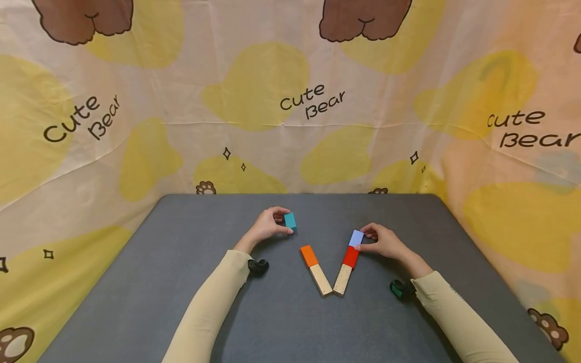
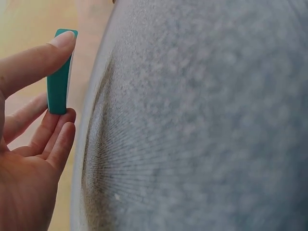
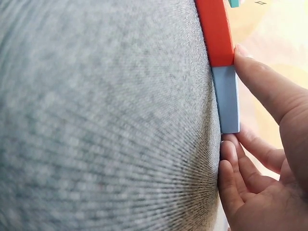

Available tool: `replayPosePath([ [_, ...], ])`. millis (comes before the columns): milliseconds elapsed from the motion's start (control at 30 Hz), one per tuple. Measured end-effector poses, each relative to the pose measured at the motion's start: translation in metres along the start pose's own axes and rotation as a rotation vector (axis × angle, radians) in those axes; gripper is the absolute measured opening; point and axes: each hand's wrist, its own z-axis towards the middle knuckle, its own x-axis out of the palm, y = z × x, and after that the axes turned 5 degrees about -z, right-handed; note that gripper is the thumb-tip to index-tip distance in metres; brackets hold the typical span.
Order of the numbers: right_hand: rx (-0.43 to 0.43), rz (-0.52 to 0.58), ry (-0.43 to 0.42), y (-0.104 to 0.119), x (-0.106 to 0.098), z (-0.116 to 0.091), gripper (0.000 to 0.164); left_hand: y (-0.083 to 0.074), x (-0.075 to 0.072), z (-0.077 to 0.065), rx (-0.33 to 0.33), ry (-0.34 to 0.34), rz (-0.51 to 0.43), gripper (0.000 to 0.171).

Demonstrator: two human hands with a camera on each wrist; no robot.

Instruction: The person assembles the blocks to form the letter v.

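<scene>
My left hand (image 1: 265, 225) pinches a teal block (image 1: 290, 220) by its ends, thumb at the near end and fingertips at the far one. The left wrist view shows the block held above the table edge. At the right, my right hand (image 1: 385, 243) has its fingers at the far end of a light blue block (image 1: 356, 237), with the thumb by its seam with a red block (image 1: 351, 256). Red meets a plain wooden block (image 1: 342, 280), making one slanted row. Opposite, an orange block (image 1: 309, 255) adjoins another plain wooden block (image 1: 322, 280); both rows converge at the near end.
The blocks lie on a dark grey table (image 1: 181, 282) with rounded far corners. A cloth (image 1: 254, 101) printed with yellow patches and lettering hangs behind and along both sides. Black devices, one at the left wrist (image 1: 258, 267) and one at the right wrist (image 1: 402, 290), stick out below the sleeves.
</scene>
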Motion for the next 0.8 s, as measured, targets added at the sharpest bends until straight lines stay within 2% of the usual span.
replayPosePath([
  [433,0.006,0.006,0.001,0.001,-0.001,-0.001,0.061,-0.006,0.007,-0.003,0.023,0.003,0.05,0.058],
  [800,-0.001,0.006,0.009,-0.001,-0.002,0.0,0.061,-0.01,0.01,-0.002,0.028,0.013,0.055,0.059],
])
